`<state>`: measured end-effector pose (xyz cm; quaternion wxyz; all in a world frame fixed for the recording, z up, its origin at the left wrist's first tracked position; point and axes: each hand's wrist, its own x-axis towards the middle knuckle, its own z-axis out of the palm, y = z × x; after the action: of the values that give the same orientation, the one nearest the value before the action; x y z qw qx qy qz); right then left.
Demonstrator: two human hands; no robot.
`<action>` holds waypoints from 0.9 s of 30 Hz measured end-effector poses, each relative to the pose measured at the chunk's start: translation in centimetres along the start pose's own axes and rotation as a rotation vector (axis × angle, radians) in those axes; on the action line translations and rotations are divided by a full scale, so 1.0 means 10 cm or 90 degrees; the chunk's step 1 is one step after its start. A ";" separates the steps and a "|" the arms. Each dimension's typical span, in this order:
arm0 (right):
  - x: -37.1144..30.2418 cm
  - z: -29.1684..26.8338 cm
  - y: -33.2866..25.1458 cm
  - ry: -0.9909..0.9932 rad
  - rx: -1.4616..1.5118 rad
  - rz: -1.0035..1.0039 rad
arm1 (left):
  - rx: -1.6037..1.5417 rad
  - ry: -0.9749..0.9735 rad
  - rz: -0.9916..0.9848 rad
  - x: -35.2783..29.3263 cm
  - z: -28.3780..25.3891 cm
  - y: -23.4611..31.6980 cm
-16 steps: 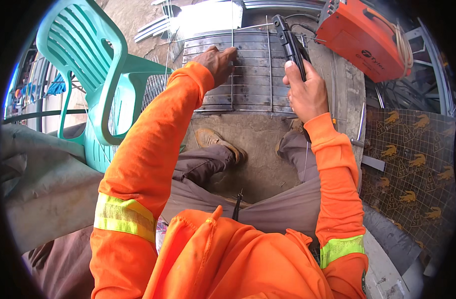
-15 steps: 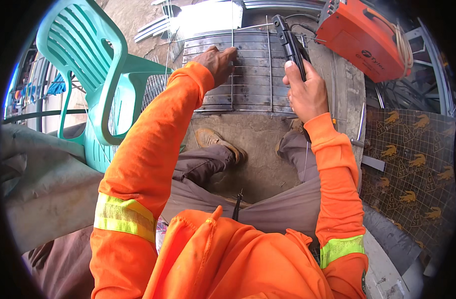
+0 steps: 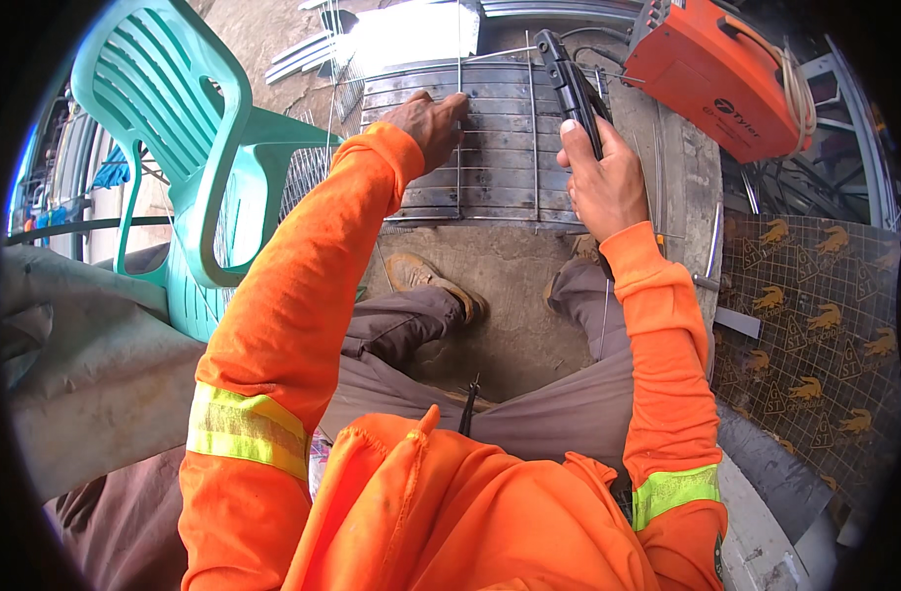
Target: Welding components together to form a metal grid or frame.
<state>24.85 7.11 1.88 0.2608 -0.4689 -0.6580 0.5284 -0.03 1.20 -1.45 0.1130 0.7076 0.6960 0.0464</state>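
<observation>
My left hand (image 3: 433, 128) is over a frame of steel bars (image 3: 500, 179), its fingers curled closed at a thin upright steel rod (image 3: 459, 187) that crosses the bars. The fingertips hide the exact point of grip. In my right hand (image 3: 608, 182) is a black welding electrode holder (image 3: 569, 87), gripped by its handle with the thumb along the top. Its head tilts up and left above the right end of the frame. A thin rod (image 3: 500, 53) reaches left from that head. Another lengthwise rod (image 3: 533, 148) lies across the bars between my hands.
An orange welding machine (image 3: 711, 84) with a coiled pale cable stands at the upper right. Left of me is a green plastic chair (image 3: 236, 98). Dark printed board (image 3: 815, 325) lies to the right. Metal strips (image 3: 303, 57) rest on the ground beyond the frame.
</observation>
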 end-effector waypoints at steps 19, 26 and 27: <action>0.01 0.03 0.00 0.009 -0.010 -0.006 | 0.009 0.006 -0.022 -0.01 0.03 -0.03; 0.01 0.02 0.01 0.012 -0.014 -0.007 | 0.009 -0.023 -0.058 0.00 0.00 0.02; 0.01 0.02 0.01 0.012 -0.014 -0.007 | 0.010 -0.015 -0.058 0.00 0.02 0.01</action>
<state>24.66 7.12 1.71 0.2648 -0.4730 -0.6637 0.5153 0.09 1.20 -1.61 0.1176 0.6764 0.7265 0.0277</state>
